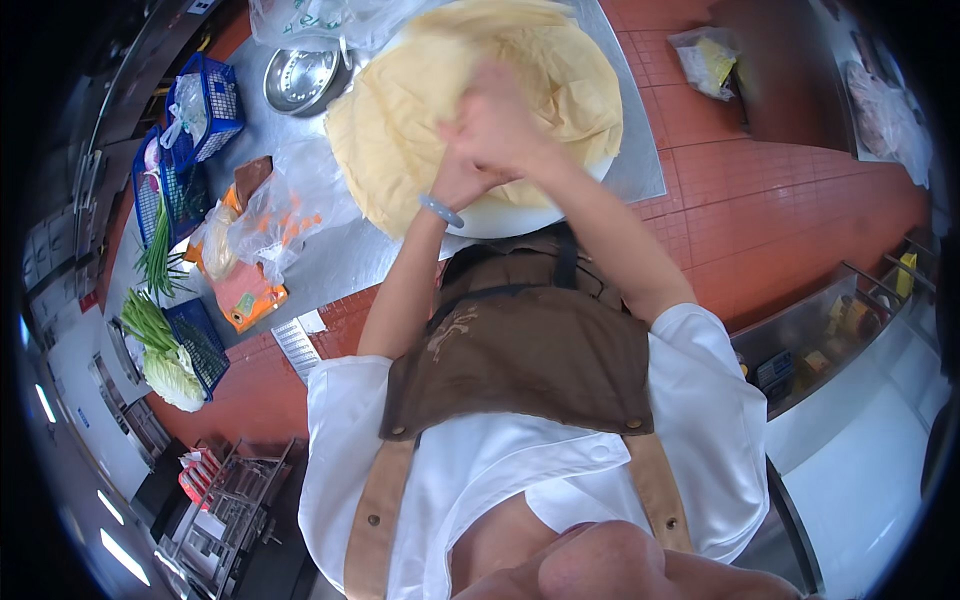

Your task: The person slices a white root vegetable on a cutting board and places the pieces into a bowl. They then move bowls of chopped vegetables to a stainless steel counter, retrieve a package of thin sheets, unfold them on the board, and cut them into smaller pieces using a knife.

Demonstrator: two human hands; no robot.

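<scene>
My left hand (466, 174), with a pale bangle on its wrist, is close against my right hand (499, 124). Both are over a large round pile of thin yellow sheets (397, 142), which look like tofu skin. Motion blurs my right hand, and a streak of blurred yellow sheet shows just beyond it. My right hand partly covers the left one, so whether either grips a sheet is hidden. Under the pile, the rim of a white round tray or board (517, 221) shows near my apron (517, 352).
On the steel table (322, 277) are a metal bowl (302, 79), plastic bags (322, 22), an orange package (244, 289) and blue baskets (214, 112). Scallions (157, 251) and a cabbage (174, 379) lie at the left. Red tiles (720, 202) cover the floor; a sink-like trough (817, 337) stands right.
</scene>
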